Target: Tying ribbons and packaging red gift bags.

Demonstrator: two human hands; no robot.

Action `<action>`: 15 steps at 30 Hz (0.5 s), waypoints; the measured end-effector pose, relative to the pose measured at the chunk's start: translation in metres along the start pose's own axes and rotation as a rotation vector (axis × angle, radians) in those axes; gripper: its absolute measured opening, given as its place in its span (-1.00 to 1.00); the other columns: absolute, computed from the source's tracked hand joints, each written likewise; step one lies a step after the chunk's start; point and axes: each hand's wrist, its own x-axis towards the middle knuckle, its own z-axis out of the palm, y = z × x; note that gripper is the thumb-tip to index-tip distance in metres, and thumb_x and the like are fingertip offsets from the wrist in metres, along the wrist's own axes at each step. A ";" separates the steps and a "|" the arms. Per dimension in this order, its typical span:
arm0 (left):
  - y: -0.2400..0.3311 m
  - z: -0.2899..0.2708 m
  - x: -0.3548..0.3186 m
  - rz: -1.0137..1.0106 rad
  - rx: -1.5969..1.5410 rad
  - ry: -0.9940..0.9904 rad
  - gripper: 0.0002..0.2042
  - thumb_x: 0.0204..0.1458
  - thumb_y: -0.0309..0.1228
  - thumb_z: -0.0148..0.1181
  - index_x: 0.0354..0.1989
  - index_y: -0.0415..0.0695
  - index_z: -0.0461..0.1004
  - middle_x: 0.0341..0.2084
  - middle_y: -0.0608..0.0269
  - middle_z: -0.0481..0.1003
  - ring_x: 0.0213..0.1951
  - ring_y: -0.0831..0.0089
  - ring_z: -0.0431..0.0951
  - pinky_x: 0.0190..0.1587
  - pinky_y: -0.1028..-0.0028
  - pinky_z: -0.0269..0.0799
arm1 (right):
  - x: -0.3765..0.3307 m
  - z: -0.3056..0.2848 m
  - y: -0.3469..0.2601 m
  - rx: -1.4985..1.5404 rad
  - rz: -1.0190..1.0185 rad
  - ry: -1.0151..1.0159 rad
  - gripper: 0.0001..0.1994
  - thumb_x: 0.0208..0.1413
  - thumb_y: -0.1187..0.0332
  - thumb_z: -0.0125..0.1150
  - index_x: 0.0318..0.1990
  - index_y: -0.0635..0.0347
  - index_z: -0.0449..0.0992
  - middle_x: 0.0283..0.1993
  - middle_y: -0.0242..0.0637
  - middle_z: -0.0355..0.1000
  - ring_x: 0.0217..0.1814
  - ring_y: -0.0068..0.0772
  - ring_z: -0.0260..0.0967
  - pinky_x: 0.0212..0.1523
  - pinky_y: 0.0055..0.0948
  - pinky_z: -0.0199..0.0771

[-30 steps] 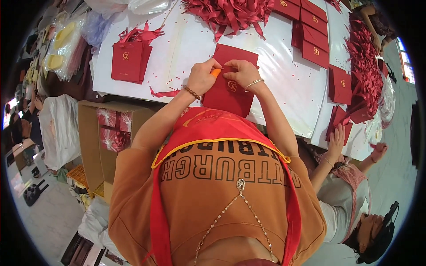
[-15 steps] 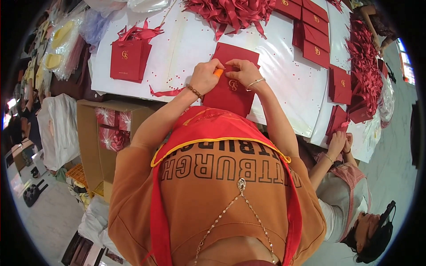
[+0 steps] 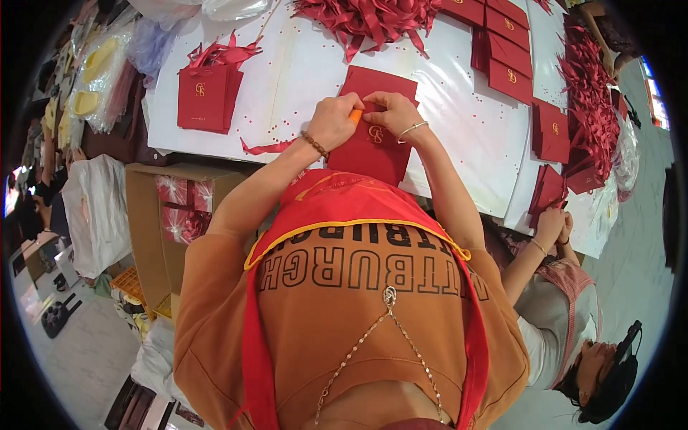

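A dark red paper bag (image 3: 373,147) with a gold emblem lies flat on the white table (image 3: 459,136) in front of me. My left hand (image 3: 333,120) grips a small orange tool (image 3: 355,115) against the bag's upper part. My right hand (image 3: 390,111) pinches the bag right beside the tool, fingers closed on the paper. Both hands touch each other over the bag. What the fingertips press is hidden.
A finished red gift bag (image 3: 208,93) with ribbon handles stands at left. Red ribbons (image 3: 373,18) pile at the far edge, flat red bags (image 3: 502,50) at right. An open cardboard box (image 3: 172,215) sits below the table. Another person (image 3: 566,315) works at right.
Both hands stay on the bag; they shifted slightly up along it with the orange tool. The person at right keeps handling a red bag.
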 end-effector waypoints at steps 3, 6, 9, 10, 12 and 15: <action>0.000 -0.003 0.002 -0.029 -0.041 0.010 -0.91 -0.13 -0.53 0.05 -0.43 -0.23 0.45 -0.59 0.01 0.47 -0.55 0.22 0.49 -0.51 0.40 0.35 | -0.002 -0.001 -0.002 -0.004 0.023 -0.001 -0.62 -0.20 0.25 0.26 -0.13 0.05 0.46 -0.25 -0.20 0.45 -0.17 -0.23 0.39 -0.17 -0.34 0.34; 0.004 -0.004 0.002 -0.048 -0.009 -0.012 -0.91 -0.13 -0.53 0.05 -0.43 -0.23 0.44 -0.58 0.01 0.47 -0.55 0.22 0.49 -0.51 0.40 0.36 | -0.001 0.001 0.002 -0.003 -0.015 0.020 -0.62 -0.21 0.24 0.26 -0.13 0.05 0.46 -0.27 -0.21 0.45 -0.18 -0.24 0.39 -0.18 -0.33 0.34; 0.003 -0.004 0.002 -0.015 0.031 -0.028 -0.91 -0.13 -0.52 0.05 -0.43 -0.23 0.44 -0.59 0.01 0.47 -0.55 0.22 0.50 -0.50 0.40 0.36 | -0.005 -0.002 -0.010 -0.055 0.002 0.021 -0.62 -0.21 0.24 0.26 -0.14 0.04 0.46 -0.29 -0.22 0.45 -0.19 -0.24 0.39 -0.19 -0.33 0.34; 0.002 -0.005 0.003 -0.037 0.020 -0.044 -0.91 -0.13 -0.52 0.05 -0.43 -0.22 0.44 -0.59 0.01 0.47 -0.54 0.21 0.49 -0.50 0.39 0.36 | -0.005 -0.002 -0.009 -0.055 0.001 0.022 -0.62 -0.21 0.24 0.26 -0.14 0.04 0.46 -0.29 -0.22 0.45 -0.19 -0.24 0.39 -0.19 -0.33 0.34; 0.002 -0.005 0.004 -0.058 0.010 -0.060 -0.91 -0.13 -0.52 0.05 -0.42 -0.22 0.44 -0.59 0.01 0.47 -0.53 0.19 0.49 -0.49 0.38 0.36 | -0.005 0.000 -0.007 -0.049 0.001 0.033 -0.62 -0.21 0.24 0.26 -0.14 0.04 0.47 -0.30 -0.23 0.45 -0.20 -0.24 0.39 -0.20 -0.34 0.34; 0.004 -0.003 0.005 -0.005 0.057 -0.055 -0.91 -0.12 -0.51 0.04 -0.43 -0.22 0.43 -0.58 0.00 0.46 -0.51 0.15 0.49 -0.47 0.35 0.36 | -0.002 0.000 -0.001 0.004 -0.001 0.027 -0.63 -0.21 0.24 0.26 -0.15 0.03 0.47 -0.30 -0.24 0.45 -0.20 -0.24 0.39 -0.20 -0.34 0.34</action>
